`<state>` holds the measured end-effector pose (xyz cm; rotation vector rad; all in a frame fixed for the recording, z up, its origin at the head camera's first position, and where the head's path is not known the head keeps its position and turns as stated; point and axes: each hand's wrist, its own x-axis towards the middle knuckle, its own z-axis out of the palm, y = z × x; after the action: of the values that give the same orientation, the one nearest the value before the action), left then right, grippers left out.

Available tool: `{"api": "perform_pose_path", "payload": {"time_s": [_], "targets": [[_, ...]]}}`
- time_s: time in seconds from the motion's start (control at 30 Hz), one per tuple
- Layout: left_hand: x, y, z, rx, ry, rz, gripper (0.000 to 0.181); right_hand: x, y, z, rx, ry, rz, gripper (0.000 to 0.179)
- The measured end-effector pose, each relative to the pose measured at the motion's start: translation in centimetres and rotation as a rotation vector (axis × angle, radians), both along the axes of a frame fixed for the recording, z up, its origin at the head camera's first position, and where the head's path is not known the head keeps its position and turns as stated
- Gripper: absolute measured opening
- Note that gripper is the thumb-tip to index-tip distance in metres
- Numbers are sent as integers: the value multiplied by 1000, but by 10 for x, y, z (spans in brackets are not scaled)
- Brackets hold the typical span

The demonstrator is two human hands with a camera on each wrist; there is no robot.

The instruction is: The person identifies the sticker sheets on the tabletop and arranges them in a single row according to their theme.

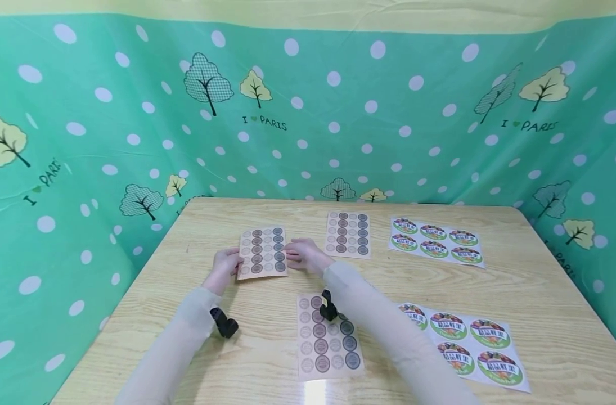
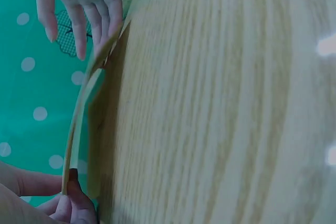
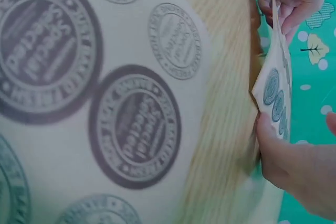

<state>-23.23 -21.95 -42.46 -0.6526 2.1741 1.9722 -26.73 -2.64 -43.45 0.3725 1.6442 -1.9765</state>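
My left hand [image 1: 224, 269] pinches the left edge of a tan sheet of round stickers [image 1: 261, 253], thumb on one face and fingers on the other. The sheet is raised off the table at its near edge and bows slightly, as the left wrist view shows. At its right edge is my right hand [image 1: 308, 256], whose fairly straight fingers touch the sheet, with the thumb held away from it. Brown, grey and pale round stickers in columns cover the sheet. Another such sheet [image 1: 308, 337] lies flat below my right forearm, partly covered by it.
A third tan sticker sheet [image 1: 348, 235] lies at the back middle of the wooden table [image 1: 267, 360]. Two white sheets of oval fruit labels lie on the right, one at the back [image 1: 436, 242] and one in front [image 1: 464, 337]. A green dotted curtain [image 1: 308, 152] hangs around the table.
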Motion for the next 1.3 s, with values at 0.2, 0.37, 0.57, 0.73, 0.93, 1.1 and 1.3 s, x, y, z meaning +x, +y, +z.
{"api": "perform_pose_path", "payload": {"time_s": [0.2,0.37,0.57,0.73,0.93,1.1,1.3], "targets": [[5,-6,-3,-10,38,44,45,4,-5,-5,-86,-34,0,50],[9,-16,-6,-43,53,33,44,12,-10,-3,-36,38,31,49],[19,-30,-6,-100,53,-6,43,24,-20,-2,38,130,44,46],[27,-38,-3,-124,68,8,43,35,-30,-2,76,156,47,46],[35,-49,-3,-235,50,-5,42,45,-42,-5,74,172,56,51],[40,-57,-6,-251,52,-4,42,53,-50,-6,70,169,69,55],[44,-69,-9,-304,40,-30,44,60,-59,-12,55,165,77,57]]}}
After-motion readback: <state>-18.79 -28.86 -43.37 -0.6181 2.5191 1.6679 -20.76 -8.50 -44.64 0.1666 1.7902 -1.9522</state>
